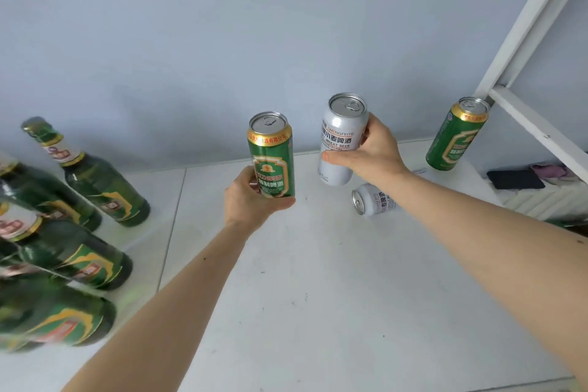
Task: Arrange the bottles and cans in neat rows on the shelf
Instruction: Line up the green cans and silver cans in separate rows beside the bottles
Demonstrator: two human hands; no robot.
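Observation:
My left hand (251, 197) grips a green beer can (272, 153) upright by its lower half, above the white shelf (318, 296). My right hand (372, 153) holds a silver wheat beer can (340, 137) upright just to its right. Below my right wrist a second silver can (372, 200) lies on its side on the shelf. Another green can (455, 137) stands at the shelf's far right. Several green glass bottles (95, 181) stand in a group on the left.
A grey wall closes the back of the shelf. The white metal frame (521, 38) of the rack rises at the right. Beyond it lie a dark pad (514, 180) and some cloth on a lower surface.

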